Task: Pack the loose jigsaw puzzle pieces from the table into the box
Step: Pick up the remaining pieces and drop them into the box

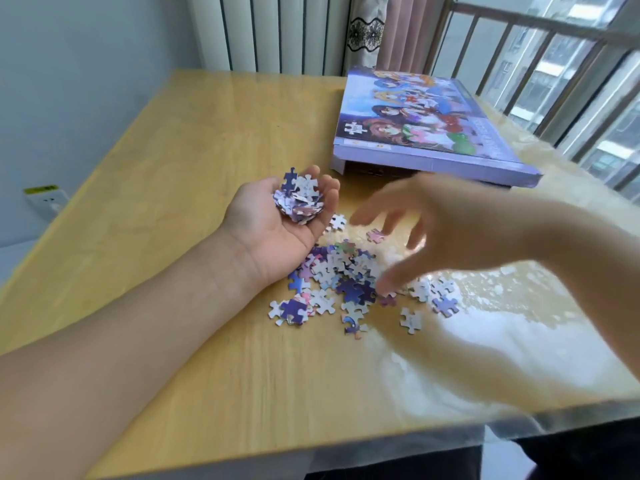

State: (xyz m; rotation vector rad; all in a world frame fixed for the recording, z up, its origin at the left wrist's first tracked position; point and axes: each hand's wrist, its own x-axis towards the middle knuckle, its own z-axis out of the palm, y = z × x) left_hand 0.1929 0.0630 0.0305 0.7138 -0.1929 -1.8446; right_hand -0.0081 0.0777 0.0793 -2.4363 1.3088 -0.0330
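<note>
A heap of loose jigsaw pieces (346, 275) lies in the middle of the wooden table (173, 140), with single pieces scattered round it. My left hand (277, 223) lies palm up beside the heap, fingers curled round a stack of pieces (299, 200). My right hand (426, 230) is blurred and hovers over the heap with fingers spread; its thumb is close to the pieces. The purple puzzle box (426, 123) with a cartoon picture sits at the far right, its lid lying askew on top.
A window with railings (554, 64) runs along the right side of the table. A radiator (277, 29) and a curtain (374, 29) stand behind the far edge. A wall socket (46, 200) is at the left. Glare covers the table's right part.
</note>
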